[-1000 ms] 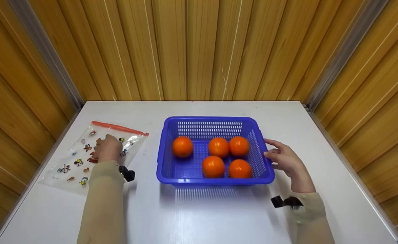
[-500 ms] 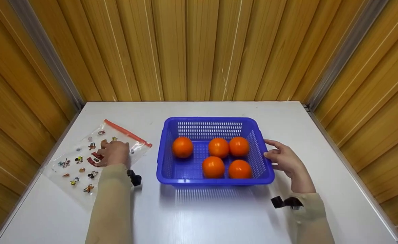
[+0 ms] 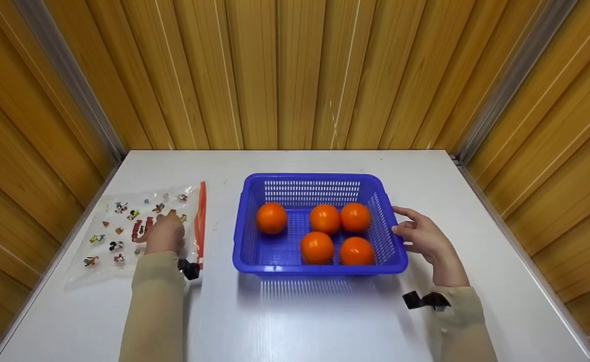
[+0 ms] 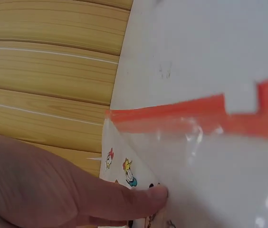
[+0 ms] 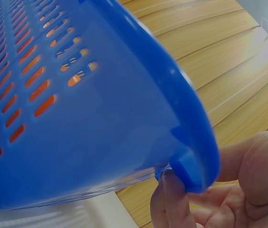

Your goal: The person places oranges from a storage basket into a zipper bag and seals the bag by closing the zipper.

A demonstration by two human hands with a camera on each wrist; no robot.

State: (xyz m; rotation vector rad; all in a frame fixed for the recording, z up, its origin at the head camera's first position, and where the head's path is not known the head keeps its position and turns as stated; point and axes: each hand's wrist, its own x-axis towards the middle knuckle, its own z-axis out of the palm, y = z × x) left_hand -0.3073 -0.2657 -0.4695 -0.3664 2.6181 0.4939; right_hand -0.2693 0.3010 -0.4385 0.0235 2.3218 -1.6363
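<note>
A clear zip bag (image 3: 114,241) printed with small cartoon figures lies flat at the table's left, its orange-red zip strip (image 3: 202,221) running along its right edge. My left hand (image 3: 160,227) rests on the bag; in the left wrist view a straight finger (image 4: 124,199) presses the plastic (image 4: 219,175) below the strip (image 4: 181,116). A blue slotted basket (image 3: 320,177) in the middle holds several oranges (image 3: 316,247). My right hand (image 3: 401,223) holds the basket's right rim, with a fingertip (image 5: 172,199) tucked under the lip of the basket (image 5: 100,118).
The white table (image 3: 295,322) is walled by wooden panels on three sides. Bare tabletop lies in front of the basket and behind it. Small black wrist cameras (image 3: 423,300) sit on both sleeves.
The bag has turned under my left hand: its zip strip swung from the far edge round to the right side, now running front to back. My right hand and the basket stayed still.
</note>
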